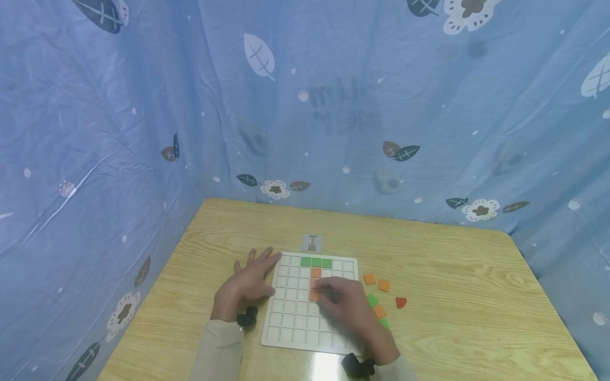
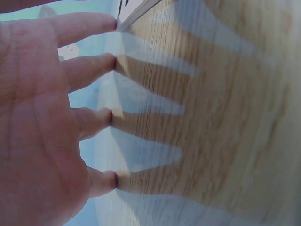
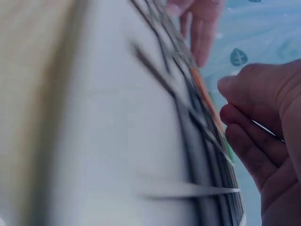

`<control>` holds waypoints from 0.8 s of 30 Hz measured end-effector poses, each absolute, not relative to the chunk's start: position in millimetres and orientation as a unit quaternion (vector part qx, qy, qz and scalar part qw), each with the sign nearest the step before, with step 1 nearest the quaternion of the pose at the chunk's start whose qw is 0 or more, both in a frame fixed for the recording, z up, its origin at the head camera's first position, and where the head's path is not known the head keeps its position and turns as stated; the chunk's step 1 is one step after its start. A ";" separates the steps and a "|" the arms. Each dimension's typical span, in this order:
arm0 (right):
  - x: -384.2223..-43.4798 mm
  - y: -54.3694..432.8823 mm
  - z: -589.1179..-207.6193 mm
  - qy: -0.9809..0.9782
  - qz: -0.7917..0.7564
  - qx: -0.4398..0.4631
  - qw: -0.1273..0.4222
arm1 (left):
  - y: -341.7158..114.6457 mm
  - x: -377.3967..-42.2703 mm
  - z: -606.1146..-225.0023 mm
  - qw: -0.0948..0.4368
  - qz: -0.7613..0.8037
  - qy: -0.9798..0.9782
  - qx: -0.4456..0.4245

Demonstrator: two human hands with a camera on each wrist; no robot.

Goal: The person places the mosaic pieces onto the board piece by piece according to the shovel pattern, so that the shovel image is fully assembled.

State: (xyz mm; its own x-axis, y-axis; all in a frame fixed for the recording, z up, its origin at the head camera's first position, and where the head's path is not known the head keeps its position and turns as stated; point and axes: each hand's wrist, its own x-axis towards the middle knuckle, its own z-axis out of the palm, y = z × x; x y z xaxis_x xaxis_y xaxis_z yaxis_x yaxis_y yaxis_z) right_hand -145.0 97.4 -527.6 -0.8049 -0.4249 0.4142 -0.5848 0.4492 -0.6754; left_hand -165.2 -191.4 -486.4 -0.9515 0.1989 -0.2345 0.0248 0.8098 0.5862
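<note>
A white gridded board (image 1: 288,333) lies on the wooden table, with a row of green square tiles (image 1: 316,262) at its far side. Below their middle, a column of orange square tiles (image 1: 316,272) runs toward the near side. Over this column hovers my right hand (image 1: 345,304), its bent fingertips at the lower orange tiles; in the right wrist view no tile shows between thumb and fingers. My left hand (image 1: 248,283) is spread flat along the board's left edge, index fingertip at the far left corner and thumb at the side. Its fingertips (image 2: 113,61) rest on the tabletop.
Loose orange tiles (image 1: 384,285) and green tiles (image 1: 372,300) lie right of the board, partly behind my right forearm. A red quarter-round tile (image 1: 401,302) lies beyond them. Above the board is a small pattern card (image 1: 312,243). A blue curtain (image 1: 343,106) surrounds the table.
</note>
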 end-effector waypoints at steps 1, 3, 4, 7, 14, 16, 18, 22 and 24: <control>-146.0 99.1 -525.4 -0.843 0.442 0.293 0.087 | -191.3 -165.1 -486.3 0.144 0.303 0.940 0.059; -148.0 103.5 -519.1 -0.843 0.453 0.279 0.075 | -191.2 -164.9 -485.8 0.144 0.302 0.940 0.060; -149.2 106.0 -515.3 -0.844 0.457 0.272 0.068 | -191.2 -165.0 -485.6 0.144 0.302 0.940 0.059; -152.7 114.2 -502.2 -0.848 0.460 0.257 0.057 | -191.0 -164.8 -485.4 0.145 0.302 0.940 0.061; -161.3 135.8 -480.0 -0.837 0.485 0.248 0.055 | -191.1 -164.6 -486.4 0.149 0.302 0.940 0.060; -163.2 143.5 -475.1 -0.836 0.492 0.237 0.051 | -191.8 -164.7 -486.5 0.149 0.301 0.940 0.061; -165.5 151.7 -470.7 -0.835 0.498 0.230 0.047 | -192.3 -164.5 -486.4 0.149 0.298 0.941 0.063; -168.4 168.2 -463.3 -0.829 0.518 0.209 0.035 | -193.0 -164.3 -486.6 0.146 0.296 0.941 0.069; -169.0 176.9 -460.6 -0.825 0.527 0.201 0.032 | -192.9 -164.2 -486.7 0.146 0.295 0.942 0.070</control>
State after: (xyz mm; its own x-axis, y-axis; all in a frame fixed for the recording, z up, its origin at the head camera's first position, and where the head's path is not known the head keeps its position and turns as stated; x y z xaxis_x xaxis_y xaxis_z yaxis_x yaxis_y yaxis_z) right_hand -169.0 176.9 -460.6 -0.9171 -0.2985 0.2642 -0.3650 0.3626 -0.8575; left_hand -164.2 -192.9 -486.7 -0.9478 0.2177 -0.2330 0.0457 0.8158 0.5766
